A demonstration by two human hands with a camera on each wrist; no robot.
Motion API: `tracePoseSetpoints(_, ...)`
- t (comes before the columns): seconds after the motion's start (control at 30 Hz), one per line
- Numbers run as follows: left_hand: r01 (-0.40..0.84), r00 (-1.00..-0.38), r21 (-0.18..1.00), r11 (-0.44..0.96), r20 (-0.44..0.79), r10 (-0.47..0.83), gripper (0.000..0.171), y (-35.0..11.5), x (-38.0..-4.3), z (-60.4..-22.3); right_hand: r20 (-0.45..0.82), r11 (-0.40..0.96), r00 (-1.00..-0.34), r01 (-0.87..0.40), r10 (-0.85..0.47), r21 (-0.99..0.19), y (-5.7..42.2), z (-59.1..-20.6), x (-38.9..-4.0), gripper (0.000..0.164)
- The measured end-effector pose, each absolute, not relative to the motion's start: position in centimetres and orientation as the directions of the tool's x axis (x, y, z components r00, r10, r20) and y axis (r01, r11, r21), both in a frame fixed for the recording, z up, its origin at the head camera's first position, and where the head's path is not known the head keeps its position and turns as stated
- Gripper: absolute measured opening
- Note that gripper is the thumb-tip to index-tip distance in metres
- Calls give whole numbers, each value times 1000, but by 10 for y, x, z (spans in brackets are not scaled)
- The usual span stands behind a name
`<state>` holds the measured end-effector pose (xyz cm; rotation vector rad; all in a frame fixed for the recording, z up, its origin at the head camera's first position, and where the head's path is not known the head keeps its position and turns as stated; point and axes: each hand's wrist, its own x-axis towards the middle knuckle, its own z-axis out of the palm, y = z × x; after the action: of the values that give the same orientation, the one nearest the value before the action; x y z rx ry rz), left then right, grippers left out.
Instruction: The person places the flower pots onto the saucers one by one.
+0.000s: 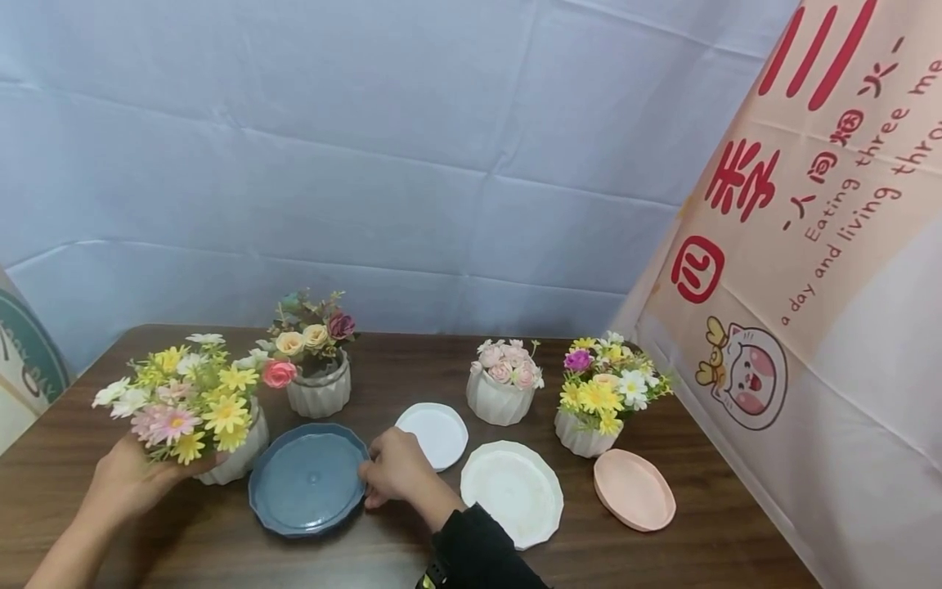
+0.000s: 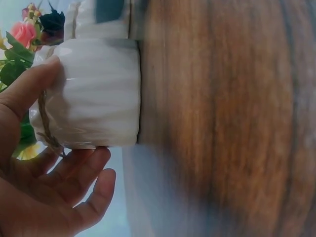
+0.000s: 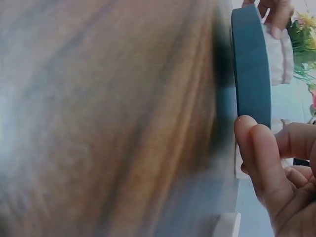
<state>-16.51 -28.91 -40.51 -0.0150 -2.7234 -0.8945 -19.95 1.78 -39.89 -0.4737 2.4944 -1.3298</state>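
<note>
At the left, my left hand (image 1: 136,478) grips a white ribbed flower pot (image 2: 94,94) with twine round its rim. Its thumb lies on one side and its fingers on the other. Yellow, pink and white artificial flowers (image 1: 195,401) fill this pot and hide part of the hand. My right hand (image 1: 397,470) pinches the right edge of a round blue plate (image 1: 309,483), just right of that pot. In the right wrist view, fingertips (image 3: 245,126) press the plate's rim (image 3: 252,64). Whether the plate touches the table cannot be told.
Behind the blue plate stands a pot with roses (image 1: 320,393). A small white plate (image 1: 434,435), a larger white plate (image 1: 513,495) and a pink plate (image 1: 634,491) lie rightward. Pots of pink roses (image 1: 500,401) and mixed flowers (image 1: 585,433) stand behind them on the wooden table (image 1: 706,540).
</note>
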Motion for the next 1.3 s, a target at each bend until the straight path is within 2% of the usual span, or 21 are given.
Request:
tracePoseSetpoints(0.23, 124, -954, 582, 804, 292, -64, 89, -291, -165, -406, -78, 506, -891, -179, -446, -844, 12, -394, -195, 21)
tracePoseSetpoints(0.47, 124, -960, 590, 798, 276, -54, 92, -292, -168, -408, -132, 583, -870, -198, -474, -788, -7, -395, -183, 12)
tracePoseSetpoints(0.63, 127, -960, 581, 804, 277, -49, 91, -292, -170, -408, -146, 605, -853, -224, -500, -764, -20, -396, -179, 19)
tracePoseSetpoints(0.8, 132, -959, 564, 815, 280, -39, 89, -295, -168, -407, -147, 641, -842, -270, -520, -718, -34, -396, -177, 19)
tracePoseSetpoints(0.93, 116, -970, 570, 813, 242, -32, 91, -298, -168, -406, -139, 665, -845, -295, -517, -686, -42, -400, -176, 22)
tracePoseSetpoints(1.3, 123, -971, 558, 820, 240, -18, 95, -299, -171, -406, -215, 668, -822, -245, -527, -702, -55, -399, -177, 24)
